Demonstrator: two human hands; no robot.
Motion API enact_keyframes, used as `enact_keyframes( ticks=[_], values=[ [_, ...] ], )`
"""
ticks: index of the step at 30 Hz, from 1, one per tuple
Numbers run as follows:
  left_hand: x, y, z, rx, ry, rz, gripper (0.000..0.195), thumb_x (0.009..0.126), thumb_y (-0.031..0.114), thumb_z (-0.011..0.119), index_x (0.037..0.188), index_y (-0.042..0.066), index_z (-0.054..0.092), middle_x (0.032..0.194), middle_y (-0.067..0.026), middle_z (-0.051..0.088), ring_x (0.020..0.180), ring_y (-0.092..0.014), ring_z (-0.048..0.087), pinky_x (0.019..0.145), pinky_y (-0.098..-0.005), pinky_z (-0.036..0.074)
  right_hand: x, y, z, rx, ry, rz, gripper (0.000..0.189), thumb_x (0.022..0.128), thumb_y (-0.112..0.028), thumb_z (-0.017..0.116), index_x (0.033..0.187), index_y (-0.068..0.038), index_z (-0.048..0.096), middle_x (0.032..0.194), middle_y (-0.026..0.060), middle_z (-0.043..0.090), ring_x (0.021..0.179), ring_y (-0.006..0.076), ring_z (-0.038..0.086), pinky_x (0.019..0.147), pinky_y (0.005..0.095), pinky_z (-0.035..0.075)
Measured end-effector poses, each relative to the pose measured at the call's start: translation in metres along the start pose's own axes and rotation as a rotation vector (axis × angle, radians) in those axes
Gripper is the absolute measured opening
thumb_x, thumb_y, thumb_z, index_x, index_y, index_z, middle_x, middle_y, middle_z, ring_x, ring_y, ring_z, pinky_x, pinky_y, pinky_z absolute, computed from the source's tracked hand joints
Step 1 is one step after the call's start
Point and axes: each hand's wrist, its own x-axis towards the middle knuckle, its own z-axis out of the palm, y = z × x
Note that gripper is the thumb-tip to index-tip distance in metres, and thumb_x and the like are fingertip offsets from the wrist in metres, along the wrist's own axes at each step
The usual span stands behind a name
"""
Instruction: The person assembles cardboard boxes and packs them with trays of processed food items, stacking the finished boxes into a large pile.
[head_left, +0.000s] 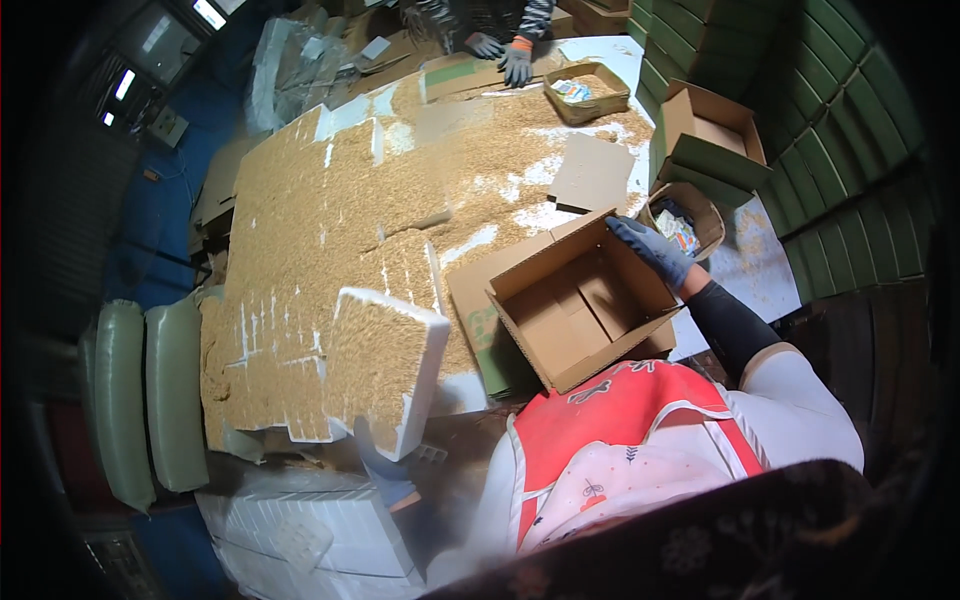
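My right hand (654, 253), in a blue-grey glove, grips the far right wall of an open, unfilled cardboard box (551, 326) standing at the table's near edge. My left hand (382, 465), gloved and blurred, is at the near end of a white foam tray (429, 360) covered with wood shavings. That tray is tilted up from its neighbours, with the hand's fingers partly hidden at its lower edge. More shavings-covered foam trays (277, 240) lie across the left of the table. Flattened cardboard (480, 300) lies beneath and beside the box.
A basket of packets (686, 221) and an open carton (712, 142) stand at right, before stacked green boxes (832, 157). Across the table, a co-worker's gloved hands (510, 60) rest near cardboard and another basket (589, 94). White foam blocks (315, 525) and green sacks (176, 390) lie at left.
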Motion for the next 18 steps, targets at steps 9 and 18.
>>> enact_keyframes(
  ticks=[9,18],
  values=[
    [0.033,-0.045,0.166,0.729,-0.565,-0.209,0.055,0.096,0.021,0.052,0.143,0.000,0.034,0.140,-0.0175,0.046,0.126,-0.028,0.049,0.105,-0.0396,0.041,0.017,0.067,0.011,0.410,0.171,-0.103,0.040,0.104,-0.030,0.036,0.122,0.000,0.057,0.114,0.0149,0.062,0.105,0.0163,0.056,0.097,0.0259,0.042],
    [0.070,-0.089,0.222,1.019,-0.594,-0.237,0.049,0.100,0.024,0.049,0.141,0.001,0.035,0.133,-0.0132,0.052,0.117,-0.023,0.056,0.096,-0.0341,0.048,0.022,0.092,0.024,0.320,0.324,-0.214,0.053,0.104,-0.042,0.030,0.130,-0.002,0.052,0.117,0.0153,0.063,0.103,0.0244,0.059,0.094,0.0316,0.044]
  ],
)
